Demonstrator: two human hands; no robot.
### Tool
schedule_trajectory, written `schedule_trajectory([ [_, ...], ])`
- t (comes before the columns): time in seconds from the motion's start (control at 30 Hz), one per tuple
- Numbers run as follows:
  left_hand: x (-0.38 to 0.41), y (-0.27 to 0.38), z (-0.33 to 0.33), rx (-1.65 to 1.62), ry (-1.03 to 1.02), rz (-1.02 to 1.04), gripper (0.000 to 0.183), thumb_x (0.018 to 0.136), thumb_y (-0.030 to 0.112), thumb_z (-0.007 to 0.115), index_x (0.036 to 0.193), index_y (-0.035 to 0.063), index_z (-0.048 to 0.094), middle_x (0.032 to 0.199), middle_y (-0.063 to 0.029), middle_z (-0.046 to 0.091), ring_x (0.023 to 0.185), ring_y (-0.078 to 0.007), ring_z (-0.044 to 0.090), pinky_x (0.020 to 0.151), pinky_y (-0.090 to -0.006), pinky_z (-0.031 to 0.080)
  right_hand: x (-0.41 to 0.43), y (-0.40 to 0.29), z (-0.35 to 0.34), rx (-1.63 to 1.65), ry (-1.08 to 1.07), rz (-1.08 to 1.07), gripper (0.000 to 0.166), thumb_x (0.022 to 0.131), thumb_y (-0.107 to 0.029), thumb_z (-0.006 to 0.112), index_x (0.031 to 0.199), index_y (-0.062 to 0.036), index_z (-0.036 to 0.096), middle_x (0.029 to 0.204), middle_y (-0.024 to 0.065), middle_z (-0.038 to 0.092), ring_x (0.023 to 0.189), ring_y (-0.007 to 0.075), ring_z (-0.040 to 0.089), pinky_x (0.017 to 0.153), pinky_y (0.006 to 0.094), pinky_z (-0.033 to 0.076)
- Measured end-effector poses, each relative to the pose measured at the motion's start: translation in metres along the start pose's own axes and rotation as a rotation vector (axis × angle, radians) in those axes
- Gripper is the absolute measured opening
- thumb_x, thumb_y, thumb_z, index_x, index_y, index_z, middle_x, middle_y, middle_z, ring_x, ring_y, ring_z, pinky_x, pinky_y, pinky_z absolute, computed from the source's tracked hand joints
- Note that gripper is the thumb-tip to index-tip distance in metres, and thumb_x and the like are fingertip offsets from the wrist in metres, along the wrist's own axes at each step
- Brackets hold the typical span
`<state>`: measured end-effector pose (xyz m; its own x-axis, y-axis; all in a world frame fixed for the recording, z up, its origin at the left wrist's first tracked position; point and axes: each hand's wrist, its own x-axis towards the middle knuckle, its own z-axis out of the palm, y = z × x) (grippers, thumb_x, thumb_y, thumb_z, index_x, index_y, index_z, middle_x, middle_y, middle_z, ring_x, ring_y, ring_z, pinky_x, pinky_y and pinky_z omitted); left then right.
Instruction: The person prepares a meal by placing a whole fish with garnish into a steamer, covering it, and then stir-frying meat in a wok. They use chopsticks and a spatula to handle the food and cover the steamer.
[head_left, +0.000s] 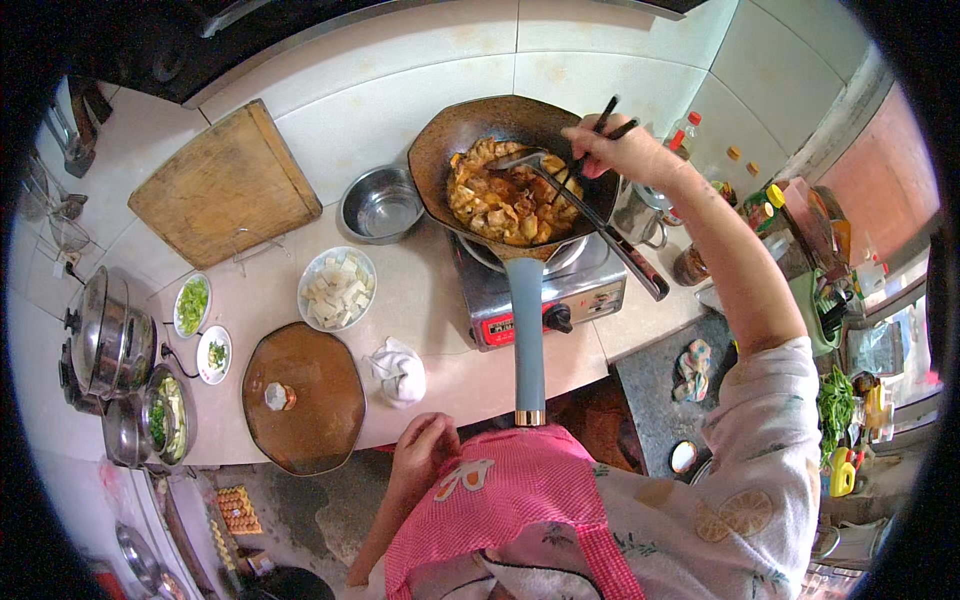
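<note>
My right hand (619, 150) holds dark chopsticks (605, 116) over the right side of a wok (450, 127), their lower ends reaching down towards the food. Pieces of food in reddish-brown sauce (517, 202) fill the wok's bottom. A spatula (600, 221) rests in the wok, its head on the food and its handle over the rim at lower right. The wok sits on a portable gas stove (592, 289), its grey handle (527, 337) pointing towards my body. My left hand (426, 444) is by the pink apron at the counter's front edge, its fingers curled; nothing shows in it.
Left of the stove are a steel bowl (382, 204), a bowl of white cubes (337, 289), a brown glass lid (300, 405) and a white cloth (399, 373). Chopped greens (193, 304) and steel pots (112, 337) stand further left. Bottles (686, 133) and jars stand at right.
</note>
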<state>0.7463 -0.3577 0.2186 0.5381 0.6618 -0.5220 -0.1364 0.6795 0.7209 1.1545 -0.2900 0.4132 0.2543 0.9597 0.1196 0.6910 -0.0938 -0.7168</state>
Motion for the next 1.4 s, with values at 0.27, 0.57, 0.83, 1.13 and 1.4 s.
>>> schedule_trajectory([
  [0.27, 0.000, 0.005, -0.016, -0.009, -0.071, 0.007, 0.017, 0.091, 0.017, 0.051, 0.096, 0.0007, 0.055, 0.078, -0.0056, 0.056, 0.069, -0.0136, 0.055, 0.062, -0.0254, 0.045, -0.016, -0.034, 0.010, -0.009, 0.088, -0.119, 0.034, 0.089, -0.035, 0.055, 0.082, -0.0029, 0.063, 0.061, 0.0050, 0.056, 0.053, 0.0113, 0.053, 0.051, 0.0279, 0.045],
  [0.57, -0.009, 0.006, -0.051, -0.074, -0.069, 0.054, 0.015, 0.091, 0.014, 0.051, 0.097, 0.0011, 0.056, 0.077, -0.0068, 0.059, 0.065, -0.0151, 0.057, 0.059, -0.0261, 0.047, -0.037, -0.065, 0.023, 0.035, 0.106, -0.104, 0.032, 0.090, -0.034, 0.055, 0.092, -0.0029, 0.063, 0.080, 0.0027, 0.062, 0.065, 0.0100, 0.054, 0.057, 0.0255, 0.047],
  [0.83, -0.014, 0.025, -0.091, -0.048, -0.021, 0.136, 0.016, 0.091, 0.018, 0.052, 0.094, 0.0025, 0.055, 0.075, -0.0054, 0.057, 0.064, -0.0139, 0.055, 0.057, -0.0246, 0.046, -0.094, -0.157, 0.085, -0.454, -0.025, -0.683, 0.012, 0.076, -0.007, 0.061, 0.087, -0.0014, 0.061, 0.082, 0.0126, 0.054, 0.076, 0.0292, 0.055, 0.068, 0.0346, 0.047],
  [1.13, 0.015, 0.107, -0.197, 1.602, 0.793, 0.712, 0.043, 0.077, 0.015, 0.066, 0.117, 0.0052, 0.051, 0.127, -0.0198, 0.040, 0.116, -0.0385, 0.041, 0.095, -0.0435, 0.039, -0.170, -0.123, 0.299, -0.635, -0.152, -0.549, 0.014, 0.072, -0.014, 0.058, 0.081, -0.0041, 0.057, 0.087, 0.0105, 0.047, 0.084, 0.0258, 0.052, 0.070, 0.0330, 0.050],
  [1.4, 0.045, 0.102, -0.249, 1.654, 0.739, 0.518, 0.036, 0.081, 0.027, 0.062, 0.110, 0.0076, 0.053, 0.102, -0.0187, 0.050, 0.095, -0.0361, 0.052, 0.075, -0.0454, 0.047, -0.108, 0.038, 0.378, -0.543, -0.061, -0.399, 0.013, 0.080, -0.012, 0.051, 0.090, -0.0068, 0.058, 0.099, 0.0100, 0.046, 0.097, 0.0274, 0.052, 0.079, 0.0361, 0.049],
])
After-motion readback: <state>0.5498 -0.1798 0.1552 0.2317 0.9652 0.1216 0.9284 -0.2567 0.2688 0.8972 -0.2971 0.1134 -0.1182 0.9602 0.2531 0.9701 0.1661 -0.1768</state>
